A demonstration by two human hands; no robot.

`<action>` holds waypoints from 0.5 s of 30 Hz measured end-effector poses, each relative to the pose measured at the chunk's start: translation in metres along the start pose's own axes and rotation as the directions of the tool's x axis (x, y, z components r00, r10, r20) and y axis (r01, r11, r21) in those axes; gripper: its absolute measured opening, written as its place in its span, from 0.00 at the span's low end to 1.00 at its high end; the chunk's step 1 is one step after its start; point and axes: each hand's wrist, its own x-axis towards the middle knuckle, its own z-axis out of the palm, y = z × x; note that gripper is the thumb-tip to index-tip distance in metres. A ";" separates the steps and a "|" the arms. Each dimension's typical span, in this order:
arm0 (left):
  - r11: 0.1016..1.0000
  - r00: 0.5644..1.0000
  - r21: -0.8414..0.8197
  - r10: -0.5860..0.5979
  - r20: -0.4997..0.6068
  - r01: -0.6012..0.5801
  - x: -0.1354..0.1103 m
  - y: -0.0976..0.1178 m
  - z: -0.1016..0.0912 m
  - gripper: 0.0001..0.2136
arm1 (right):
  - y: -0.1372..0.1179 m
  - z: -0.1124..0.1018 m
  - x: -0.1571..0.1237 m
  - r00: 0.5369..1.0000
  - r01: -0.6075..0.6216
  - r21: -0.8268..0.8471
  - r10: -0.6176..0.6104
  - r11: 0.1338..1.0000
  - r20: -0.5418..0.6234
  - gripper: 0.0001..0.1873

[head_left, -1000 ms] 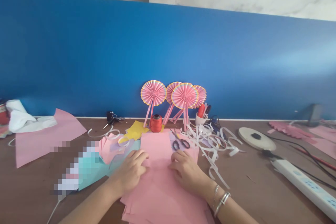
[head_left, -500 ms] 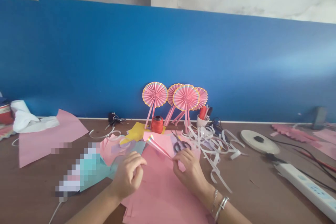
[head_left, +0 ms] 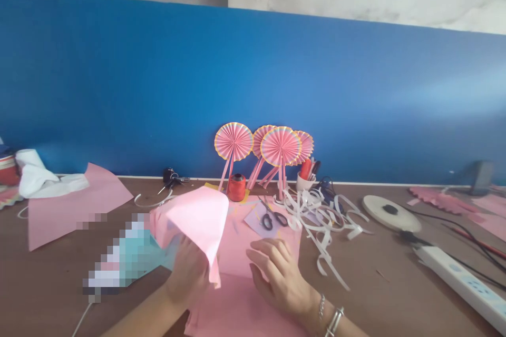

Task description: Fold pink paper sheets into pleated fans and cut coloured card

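My left hand [head_left: 187, 269] is closed on the edge of a lifted sheet of pink paper [head_left: 197, 208]. The sheet curls up and leftward over the hand and hides most of its fingers. To the right, my right hand [head_left: 276, 273] hovers over or rests on a stack of pink paper [head_left: 241, 305], fingers apart and holding nothing. Beyond that hand, black-handled scissors [head_left: 272, 221] lie on a small lilac piece of paper [head_left: 255, 216]. Several round pink folded-paper fans [head_left: 234, 142] with yellow edges stand at the back.
A red thread spool [head_left: 237, 188] and a white cup of tools [head_left: 305, 183] stand near the blue partition [head_left: 138, 79]. Curled white strips [head_left: 324, 231] lie right of the stack. Further right are a round white disc [head_left: 389, 213] and a power strip [head_left: 470, 284]. Keys [head_left: 172, 179] lie back left.
The pink sheet has risen and swung left, now in my left hand. My right hand has let go of its edge and opened. The scissors show more fully.
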 end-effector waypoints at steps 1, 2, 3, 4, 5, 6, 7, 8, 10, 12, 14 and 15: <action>0.998 1.000 0.067 0.002 -0.021 -0.001 0.002 0.002 -0.003 0.13 | -0.001 -0.001 -0.002 0.999 0.021 -0.023 -0.022 1.000 -0.041 0.19; 0.990 0.999 0.137 0.021 -0.029 -0.017 0.005 0.005 -0.005 0.13 | -0.001 -0.001 -0.003 0.995 0.040 -0.049 -0.044 0.998 -0.087 0.19; 0.981 0.999 0.190 0.041 -0.016 -0.037 0.008 0.009 -0.006 0.14 | -0.002 -0.001 -0.005 0.990 0.060 -0.075 -0.069 0.995 -0.123 0.20; 0.973 0.998 0.223 0.057 0.013 -0.059 0.011 0.014 -0.007 0.16 | -0.004 -0.001 -0.006 0.985 0.087 -0.098 -0.100 0.991 -0.138 0.20; 0.967 0.997 0.242 0.067 0.049 -0.077 0.013 0.018 -0.006 0.18 | -0.005 0.000 -0.006 0.983 0.116 -0.117 -0.131 0.986 -0.128 0.19; 0.964 0.994 0.254 0.063 0.088 -0.084 0.014 0.022 -0.005 0.20 | -0.006 0.001 -0.006 0.983 0.142 -0.134 -0.155 0.981 -0.098 0.18; 0.961 0.991 0.265 0.051 0.123 -0.082 0.015 0.025 -0.004 0.21 | -0.007 0.002 -0.006 0.983 0.162 -0.148 -0.172 0.976 -0.059 0.18; 0.959 0.987 0.273 0.038 0.155 -0.079 0.015 0.027 -0.002 0.21 | -0.007 0.003 -0.004 0.986 0.164 -0.159 -0.168 0.974 -0.016 0.17; 0.959 0.980 0.272 0.024 0.198 -0.078 0.014 0.029 0.000 0.19 | -0.006 0.006 -0.002 0.993 0.115 -0.154 -0.110 0.981 0.039 0.13; 0.968 0.972 0.232 0.038 0.233 -0.093 0.013 0.029 0.000 0.16 | -0.002 0.009 0.000 0.997 0.044 -0.107 -0.037 0.993 0.063 0.09; 0.982 0.964 0.151 0.070 0.257 -0.111 0.013 0.027 0.000 0.11 | 0.005 0.011 0.000 0.996 -0.021 -0.042 0.025 0.999 0.081 0.08; 0.989 0.964 0.102 0.081 0.252 -0.110 0.013 0.026 0.000 0.10 | 0.009 0.012 -0.001 0.994 -0.055 -0.014 0.056 0.998 0.092 0.10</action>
